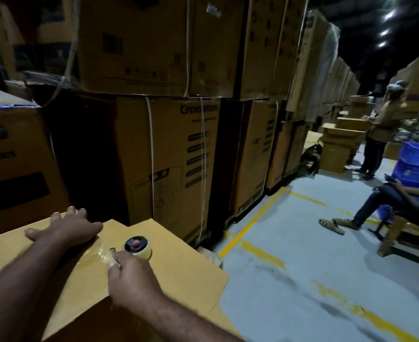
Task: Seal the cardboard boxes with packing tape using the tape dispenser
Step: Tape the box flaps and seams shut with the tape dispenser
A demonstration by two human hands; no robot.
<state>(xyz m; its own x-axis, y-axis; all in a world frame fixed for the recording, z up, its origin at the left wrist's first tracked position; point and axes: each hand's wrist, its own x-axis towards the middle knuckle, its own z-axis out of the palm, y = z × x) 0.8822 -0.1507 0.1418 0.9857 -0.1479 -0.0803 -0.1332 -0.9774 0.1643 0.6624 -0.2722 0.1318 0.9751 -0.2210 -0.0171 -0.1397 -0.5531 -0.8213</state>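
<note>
Your right hand (131, 277) is curled round the near end of the dispenser (137, 247). The handle is hidden under the hand, so the exact hold cannot be told. The roll shows just past your fingertips: clear tape, dark hub, red centre. It sits on the box (178, 270) top, mid-width, toward the far edge.

Left hand (72, 229): flat on the box top at its far-left part, fingers straight and spread, tips at the far edge. It presses down and holds nothing.

Tape (99, 254): a glossy stretch lies on the box top between your left hand and the roll. It looks wrinkled close to your right fingertips.

Step, as judged: laying a strip across the box top. The seam itself is not visible.

To do it well:
- Pin the laid end with your left palm so the strip cannot creep.
- Draw the dispenser in one straight line over the box top, roll low against the cardboard, tape taut.
- Smooth the wrinkled patch outward with flat fingers before pressing it home.
- Carry the strip over the box edge and down the side before you cut.

Risks, as judged: slack tape folding on itself, and the box sliding if the left hand lifts.

Behind the box: stacked cartons (169, 149).
</note>
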